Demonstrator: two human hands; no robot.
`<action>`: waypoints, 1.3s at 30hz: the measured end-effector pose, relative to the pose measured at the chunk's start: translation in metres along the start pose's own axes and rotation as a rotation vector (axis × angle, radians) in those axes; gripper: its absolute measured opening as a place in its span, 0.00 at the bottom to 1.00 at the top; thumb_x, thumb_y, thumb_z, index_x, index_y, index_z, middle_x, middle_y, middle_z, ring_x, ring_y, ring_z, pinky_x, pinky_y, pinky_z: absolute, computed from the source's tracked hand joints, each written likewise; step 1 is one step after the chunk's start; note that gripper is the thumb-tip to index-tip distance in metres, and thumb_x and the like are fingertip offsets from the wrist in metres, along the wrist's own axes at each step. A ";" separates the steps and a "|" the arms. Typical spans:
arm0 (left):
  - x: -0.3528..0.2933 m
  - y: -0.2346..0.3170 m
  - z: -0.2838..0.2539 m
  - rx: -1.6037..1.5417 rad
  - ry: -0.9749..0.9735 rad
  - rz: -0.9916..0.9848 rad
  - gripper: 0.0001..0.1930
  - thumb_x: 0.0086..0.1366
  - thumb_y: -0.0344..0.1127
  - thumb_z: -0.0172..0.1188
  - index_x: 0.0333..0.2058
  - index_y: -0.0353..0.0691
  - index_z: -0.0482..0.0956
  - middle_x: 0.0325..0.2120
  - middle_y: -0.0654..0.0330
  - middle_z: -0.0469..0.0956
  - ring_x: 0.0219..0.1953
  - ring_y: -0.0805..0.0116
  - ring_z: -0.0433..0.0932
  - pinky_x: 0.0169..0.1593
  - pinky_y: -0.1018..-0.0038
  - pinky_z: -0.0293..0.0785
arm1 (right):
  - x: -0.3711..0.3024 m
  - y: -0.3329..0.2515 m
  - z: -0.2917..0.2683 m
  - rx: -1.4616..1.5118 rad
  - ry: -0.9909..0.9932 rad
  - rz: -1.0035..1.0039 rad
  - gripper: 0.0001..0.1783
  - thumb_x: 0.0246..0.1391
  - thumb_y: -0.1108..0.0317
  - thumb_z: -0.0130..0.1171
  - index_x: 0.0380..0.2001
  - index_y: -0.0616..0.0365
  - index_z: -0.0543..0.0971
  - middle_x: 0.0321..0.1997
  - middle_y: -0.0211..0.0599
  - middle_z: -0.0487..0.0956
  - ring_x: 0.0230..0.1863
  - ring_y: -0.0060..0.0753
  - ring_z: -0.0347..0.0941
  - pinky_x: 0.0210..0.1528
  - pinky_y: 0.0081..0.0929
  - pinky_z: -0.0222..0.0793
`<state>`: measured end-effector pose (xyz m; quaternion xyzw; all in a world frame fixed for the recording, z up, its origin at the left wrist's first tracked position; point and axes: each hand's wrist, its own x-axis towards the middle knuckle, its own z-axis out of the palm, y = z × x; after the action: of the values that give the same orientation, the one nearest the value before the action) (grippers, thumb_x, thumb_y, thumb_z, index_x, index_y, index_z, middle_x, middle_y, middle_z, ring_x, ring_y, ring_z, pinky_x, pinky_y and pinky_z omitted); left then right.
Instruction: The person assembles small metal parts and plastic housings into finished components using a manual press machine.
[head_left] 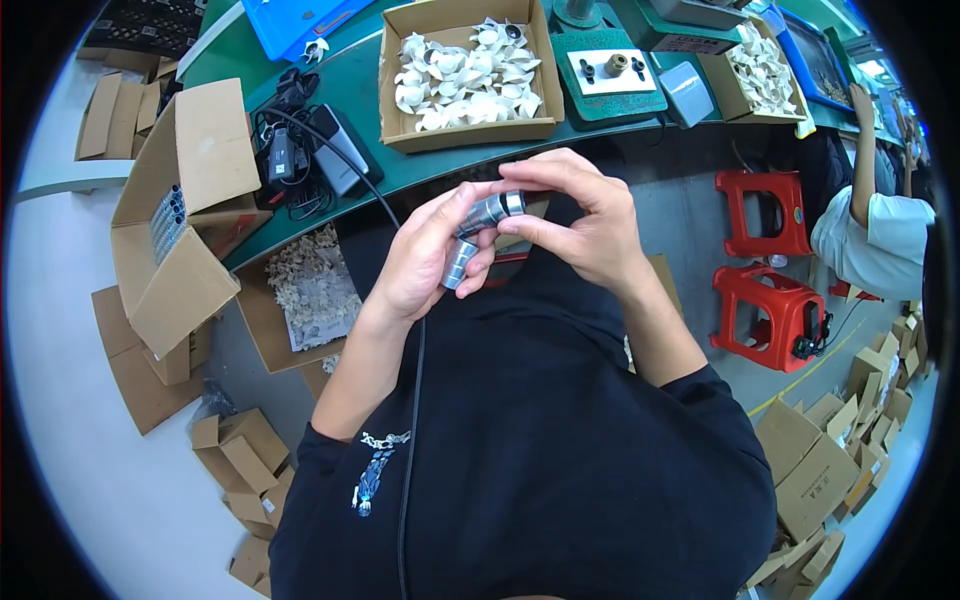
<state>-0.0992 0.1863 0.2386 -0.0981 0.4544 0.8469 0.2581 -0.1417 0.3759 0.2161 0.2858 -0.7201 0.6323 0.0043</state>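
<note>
My left hand (424,248) is closed around silver cylindrical metal pieces in front of my chest. One metal cylinder (484,214) lies slanted across the fingers, with a dark band near its right end. Below it a second metal cylinder (458,264) with ringed sides points down out of the palm. My right hand (590,212) curls over the right end of the upper cylinder, its thumb below and its index finger above. How firmly these fingertips press on it is hard to see.
On the green bench (400,178) stand a carton of white plastic parts (465,80), a green press base (610,85) and a black-grey device with cables (345,150). An open carton (185,215) sits left. Red stools (765,215) and a co-worker's sleeve (872,245) are right.
</note>
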 end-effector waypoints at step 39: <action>-0.061 0.006 -0.077 -0.008 0.100 0.259 0.19 0.72 0.47 0.45 0.42 0.33 0.71 0.16 0.62 0.68 0.13 0.81 0.59 0.12 0.85 0.56 | 0.039 0.083 -0.304 -1.532 0.695 0.325 0.15 0.49 0.62 0.62 0.39 0.59 0.82 0.39 0.46 0.81 0.42 0.46 0.77 0.49 0.38 0.70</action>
<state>-0.0564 0.0992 0.2236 -0.0819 0.4721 0.8691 0.1232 -0.3168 0.6410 0.2164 -0.1130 -0.9384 0.0156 0.3261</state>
